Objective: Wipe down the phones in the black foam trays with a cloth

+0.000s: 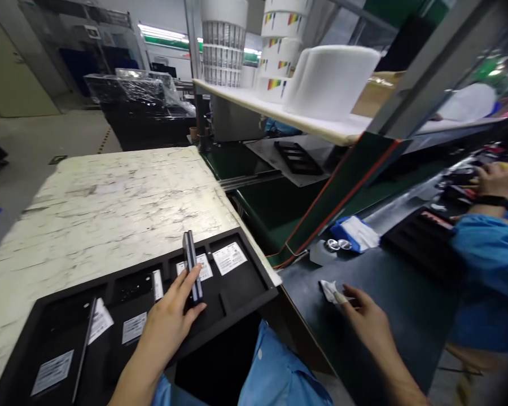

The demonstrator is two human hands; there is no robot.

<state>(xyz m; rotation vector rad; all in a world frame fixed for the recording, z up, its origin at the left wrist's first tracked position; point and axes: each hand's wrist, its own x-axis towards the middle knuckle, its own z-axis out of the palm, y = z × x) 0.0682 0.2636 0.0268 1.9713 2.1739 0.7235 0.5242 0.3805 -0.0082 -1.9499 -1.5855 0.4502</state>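
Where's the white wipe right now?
Head view: the white wipe sits at the right hand, on the dark bench, right of the black tray.

A marbled white tabletop (110,208) spreads toward eleven o'clock, carrying a black foam tray (254,282) at seven o'clock. At three o'clock, a dark bench (389,316) holds a blue-and-white cloth (355,234), two round metal discs (337,244) and a black tray (423,242). At one o'clock, a white shelf (279,110) carries stacked white rolls (330,84) and rainbow-striped rolls (279,62).
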